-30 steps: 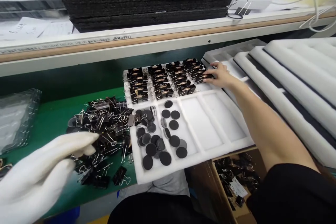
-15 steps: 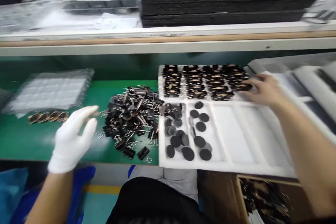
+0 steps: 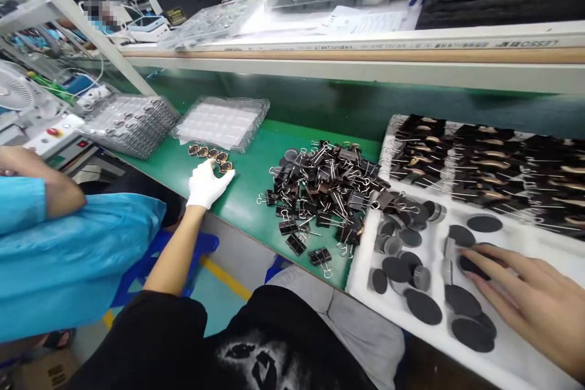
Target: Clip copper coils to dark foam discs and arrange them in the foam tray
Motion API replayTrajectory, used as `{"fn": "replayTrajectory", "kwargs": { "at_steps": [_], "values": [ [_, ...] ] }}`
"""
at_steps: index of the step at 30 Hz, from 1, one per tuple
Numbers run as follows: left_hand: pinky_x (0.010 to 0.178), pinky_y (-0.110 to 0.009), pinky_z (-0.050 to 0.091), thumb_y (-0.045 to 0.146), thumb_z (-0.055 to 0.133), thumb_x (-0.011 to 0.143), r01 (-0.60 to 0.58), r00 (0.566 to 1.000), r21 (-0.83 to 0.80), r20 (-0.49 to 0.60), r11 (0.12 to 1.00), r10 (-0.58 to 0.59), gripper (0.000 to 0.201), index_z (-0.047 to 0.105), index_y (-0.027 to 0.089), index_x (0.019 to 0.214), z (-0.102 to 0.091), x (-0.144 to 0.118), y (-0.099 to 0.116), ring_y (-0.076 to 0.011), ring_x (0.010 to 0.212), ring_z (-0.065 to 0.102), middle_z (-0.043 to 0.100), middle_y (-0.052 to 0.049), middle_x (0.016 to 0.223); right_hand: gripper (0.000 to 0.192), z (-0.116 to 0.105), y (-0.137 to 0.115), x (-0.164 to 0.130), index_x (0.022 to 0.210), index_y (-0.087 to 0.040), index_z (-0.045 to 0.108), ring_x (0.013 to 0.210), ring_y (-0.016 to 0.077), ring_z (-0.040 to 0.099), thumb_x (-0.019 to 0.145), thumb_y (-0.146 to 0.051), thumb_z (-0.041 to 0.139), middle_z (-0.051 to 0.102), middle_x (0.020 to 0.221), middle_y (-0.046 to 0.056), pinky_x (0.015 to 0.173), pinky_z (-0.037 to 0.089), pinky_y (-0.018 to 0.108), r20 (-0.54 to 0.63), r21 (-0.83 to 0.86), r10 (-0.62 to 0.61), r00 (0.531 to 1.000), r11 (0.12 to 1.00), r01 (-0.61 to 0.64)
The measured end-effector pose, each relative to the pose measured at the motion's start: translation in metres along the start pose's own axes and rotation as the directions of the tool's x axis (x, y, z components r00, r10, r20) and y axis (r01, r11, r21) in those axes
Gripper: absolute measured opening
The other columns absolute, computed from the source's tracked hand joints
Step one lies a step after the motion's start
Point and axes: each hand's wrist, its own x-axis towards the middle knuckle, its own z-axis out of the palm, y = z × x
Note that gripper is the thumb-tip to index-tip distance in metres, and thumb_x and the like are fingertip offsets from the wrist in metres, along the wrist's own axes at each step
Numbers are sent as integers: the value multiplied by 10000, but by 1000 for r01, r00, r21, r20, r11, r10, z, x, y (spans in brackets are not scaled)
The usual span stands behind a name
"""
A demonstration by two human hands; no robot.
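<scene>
Fingers of my gloved left hand (image 3: 206, 186) lay loosely together, holding nothing, their tips just short of a short row of small copper rings (image 3: 211, 155) on the green tabletop (image 3: 256, 177). That row ran left to right just beyond the glove, so the left was by far the nearer hand. Taking the white foam tray (image 3: 525, 341) as landmark: the heap of binder clips (image 3: 329, 192) lay against its left edge, the rings well to its left. Inside it, my bare right hand (image 3: 530, 301) rested flat, fingers spread over the black discs (image 3: 423, 306), gripping none.
</scene>
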Motion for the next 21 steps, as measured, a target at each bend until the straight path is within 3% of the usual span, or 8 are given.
{"fn": "replayTrajectory", "kwargs": {
  "at_steps": [4, 8, 10, 13, 15, 18, 19, 21],
  "values": [
    [1042, -434, 467, 480, 690, 886, -105, 993, -117, 51, 988, 111, 614, 575, 79, 1337, -5, -5, 25, -331, 1212, 643, 703, -224, 1267, 387, -11, 9, 1, 873, -477, 760, 785, 370, 742, 829, -758, 497, 716, 969, 196, 743, 578, 548, 11, 88, -64, 998, 994, 63],
    [1014, -317, 481, 440, 619, 946, -262, 948, -241, 116, 935, 295, 530, 590, 104, 1356, -9, -22, 39, -218, 1152, 668, 714, -141, 1267, 404, -34, -6, 1, 808, -456, 648, 763, 374, 749, 762, -844, 545, 750, 883, 135, 656, 570, 551, 111, 108, 96, 989, 988, -108],
    [1033, -291, 475, 428, 569, 975, -305, 932, -285, 109, 909, 346, 427, 656, 132, 1270, -7, -25, 44, -193, 1158, 664, 724, -99, 1255, 432, -47, -31, 1, 808, -456, 625, 683, 377, 736, 742, -876, 548, 770, 842, 105, 580, 537, 558, 56, 69, 239, 969, 968, -242],
    [983, -301, 526, 361, 522, 990, -276, 955, -340, 11, 899, 297, 335, 686, 127, 1164, -3, -28, 61, -184, 1028, 704, 746, -105, 1181, 312, -60, -87, 9, 861, -452, 681, 669, 350, 738, 755, -745, 706, 782, 861, 77, 700, 596, 562, -133, 222, 461, 877, 877, -427],
    [848, -292, 581, 359, 493, 1000, -244, 969, -484, -83, 841, 234, 355, 655, 137, 1225, -6, -38, 82, -145, 817, 717, 751, -94, 1118, 259, -60, -127, 20, 872, -398, 719, 658, 333, 755, 726, -574, 841, 781, 815, 66, 678, 638, 519, -99, 515, 638, 764, 690, -509],
    [668, -261, 593, 450, 534, 998, -229, 959, -744, -63, 628, 275, 403, 636, 191, 1290, -24, -72, 122, -104, 629, 685, 751, -45, 1000, 238, -49, -174, 37, 1003, -334, 733, 662, 283, 780, 821, -465, 812, 808, 929, 54, 633, 676, 461, 110, 814, 534, 838, 435, -384],
    [649, -255, 593, 457, 561, 991, -215, 942, -789, -11, 576, 336, 396, 649, 199, 1278, -32, -87, 136, -109, 638, 698, 754, -43, 983, 222, -43, -185, 40, 1035, -321, 731, 689, 278, 790, 850, -425, 796, 812, 935, 51, 639, 685, 453, 87, 847, 495, 864, 420, -326],
    [638, -249, 594, 434, 598, 984, -175, 858, -845, 121, 506, 499, 363, 680, 199, 1248, -46, -113, 161, -116, 635, 715, 760, -36, 925, 168, -33, -200, 43, 1067, -327, 743, 856, 280, 811, 902, -297, 754, 820, 1014, 49, 768, 699, 472, -132, 816, 427, 895, 559, -146]
  ]
}}
